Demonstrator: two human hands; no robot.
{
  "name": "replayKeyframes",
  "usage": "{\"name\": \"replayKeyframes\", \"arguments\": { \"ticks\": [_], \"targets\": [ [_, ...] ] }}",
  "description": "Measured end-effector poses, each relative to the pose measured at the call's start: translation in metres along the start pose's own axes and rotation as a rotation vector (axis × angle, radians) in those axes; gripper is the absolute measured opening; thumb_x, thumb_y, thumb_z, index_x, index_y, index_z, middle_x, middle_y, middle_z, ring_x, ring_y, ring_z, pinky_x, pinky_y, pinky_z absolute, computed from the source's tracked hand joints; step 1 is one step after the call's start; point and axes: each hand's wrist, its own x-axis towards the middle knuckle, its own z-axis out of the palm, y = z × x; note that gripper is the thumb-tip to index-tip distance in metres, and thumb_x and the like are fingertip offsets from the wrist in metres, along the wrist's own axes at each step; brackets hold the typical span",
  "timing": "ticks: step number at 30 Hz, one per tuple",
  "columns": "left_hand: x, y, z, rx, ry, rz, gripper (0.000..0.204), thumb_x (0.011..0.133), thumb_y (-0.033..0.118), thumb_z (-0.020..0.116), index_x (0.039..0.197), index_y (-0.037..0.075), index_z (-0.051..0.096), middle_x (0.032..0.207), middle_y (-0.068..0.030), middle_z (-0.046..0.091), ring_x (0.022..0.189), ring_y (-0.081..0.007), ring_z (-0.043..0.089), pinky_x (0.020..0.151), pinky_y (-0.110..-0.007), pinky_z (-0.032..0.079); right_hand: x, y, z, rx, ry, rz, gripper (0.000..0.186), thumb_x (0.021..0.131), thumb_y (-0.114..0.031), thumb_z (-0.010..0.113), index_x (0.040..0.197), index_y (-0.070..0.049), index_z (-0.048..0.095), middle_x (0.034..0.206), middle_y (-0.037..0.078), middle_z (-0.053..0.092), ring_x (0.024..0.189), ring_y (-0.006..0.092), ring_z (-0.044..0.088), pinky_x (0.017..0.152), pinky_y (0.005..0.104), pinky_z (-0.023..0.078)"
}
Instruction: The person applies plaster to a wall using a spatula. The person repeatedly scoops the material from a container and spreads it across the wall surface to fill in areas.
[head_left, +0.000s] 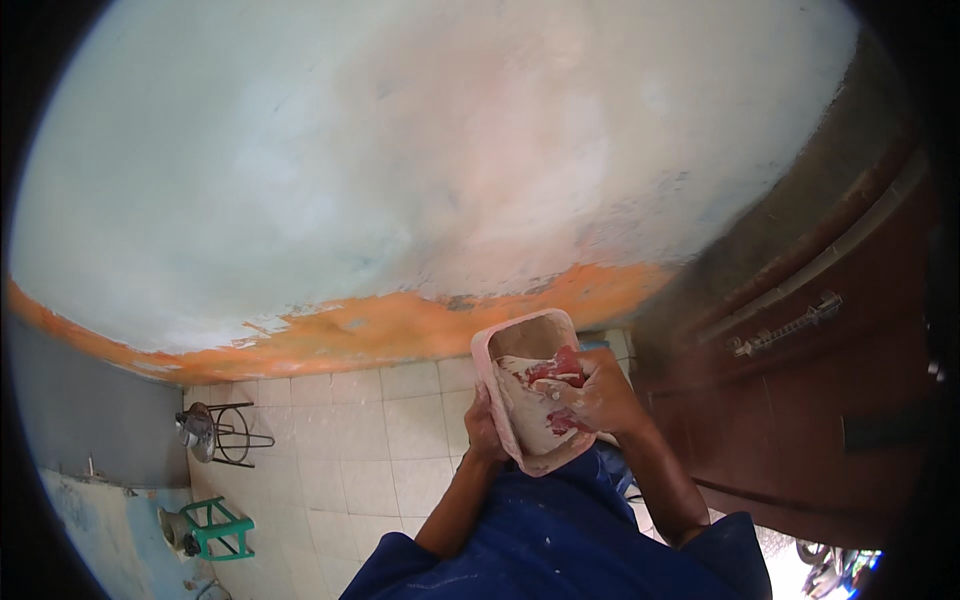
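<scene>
Pink tub [533, 338]: left hand [484, 428] cups its edge, room beyond right hand [601, 396].

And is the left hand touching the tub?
Touching. The head view shows the left hand against the left side of the tub, with no gap between them.

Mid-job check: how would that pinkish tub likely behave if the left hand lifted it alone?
The pinkish tub may feel heavy for its size, since pale paste fills much of its inside. It could tip, as the left hand supports only one long side. Its walls look fairly stiff, keeping an even shape in that grip.
</scene>
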Motion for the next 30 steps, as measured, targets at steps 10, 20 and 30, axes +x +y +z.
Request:
{"name": "replayKeyframes", "arguments": {
  "ticks": [10,20,30],
  "targets": [
    [0.009,-0.002,-0.007,-0.292,-0.079,-0.052,0.055,0.096,0.043,0.034,0.137,0.006,0.035,0.133,-0.0142,0.047,0.118,-0.0317,0.049,0.101,-0.046,0.039,-0.012,0.002,-0.050,0.563,0.291,0.066,0.018,0.081,-0.004,0.065,0.097,0.005,0.064,0.086,0.010,0.065,0.070,0.0153,0.063,0.062,0.0317,0.058],
    [0.020,0.002,0.009,-0.257,-0.059,-0.006,0.056,0.096,0.046,0.033,0.139,0.010,0.033,0.137,-0.0123,0.043,0.122,-0.0327,0.045,0.102,-0.049,0.037,0.043,-0.082,-0.133,0.045,0.738,-0.704,0.023,0.082,0.005,0.058,0.105,0.008,0.061,0.108,0.013,0.062,0.086,0.0148,0.062,0.071,0.0242,0.051],
    [0.015,-0.003,0.021,-0.195,0.098,0.110,0.055,0.095,0.048,0.032,0.134,0.010,0.038,0.127,-0.0107,0.050,0.113,-0.0306,0.053,0.094,-0.048,0.046,0.094,-0.068,-0.138,-0.877,0.970,-1.217,0.033,0.076,0.010,0.057,0.109,0.004,0.061,0.107,0.020,0.063,0.095,0.0250,0.064,0.079,0.0293,0.052]
  ]
}}
